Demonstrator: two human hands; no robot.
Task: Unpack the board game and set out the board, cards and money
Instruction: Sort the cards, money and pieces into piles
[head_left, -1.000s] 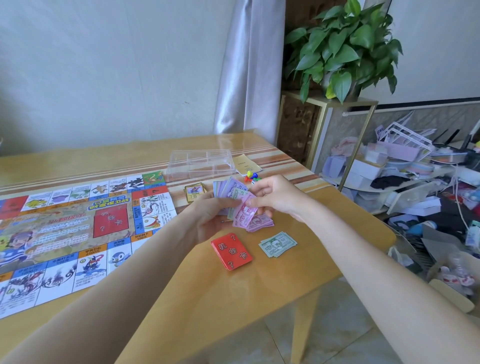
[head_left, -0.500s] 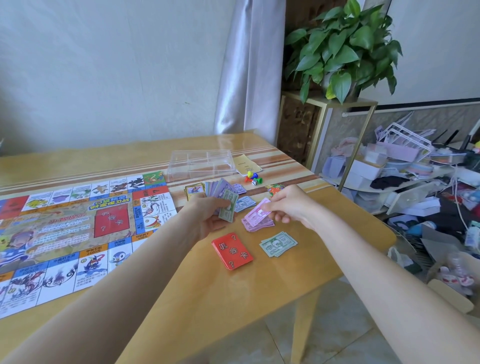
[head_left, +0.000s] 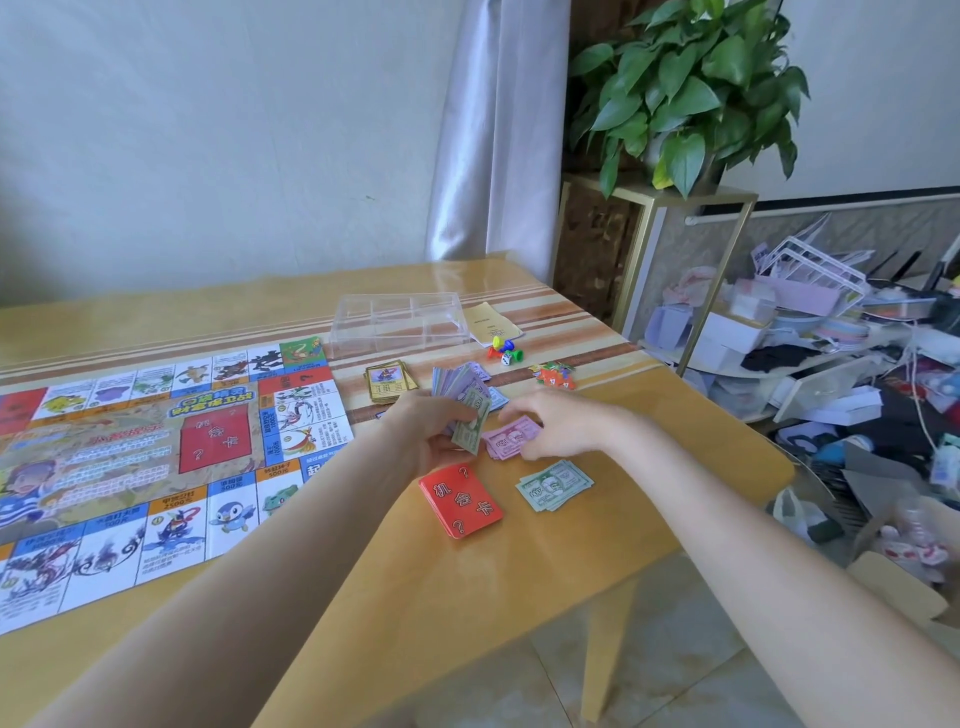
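Head view, looking down across a yellow wooden worktop (head_left: 363, 597). On its left part, unfolded flat, a colourful paper game board (head_left: 156, 457) with a red square at centre. Beyond the board's far right corner, a clear plastic compartment box (head_left: 400, 323); to the right of it a pale yellow paper leaflet (head_left: 491, 323), with small coloured plastic pawns and a white die (head_left: 504, 352) just in front.

Left hand (head_left: 434, 431): grip clamped on a fanned stack of purple and green paper banknotes (head_left: 465, 402), thumb across the front note. Right hand (head_left: 558, 426): fingers bent downward over a small pile of pink paper banknotes (head_left: 511, 440) lying on the worktop between both hands, fingertips touching the pile; cannot tell whether pinching a note or only pressing.

Nearer the camera, a red rectangular card deck (head_left: 461, 500) with white characters and question marks, flat on the worktop. Just right of it, a pile of green paper banknotes (head_left: 555, 485). Behind the left hand, a stack of yellow-bordered picture cards (head_left: 388, 381). Farther right, a scatter of orange and green tokens (head_left: 555, 374).

Off the worktop, a leafy green potted plant (head_left: 685, 93) on a gold-framed stand.
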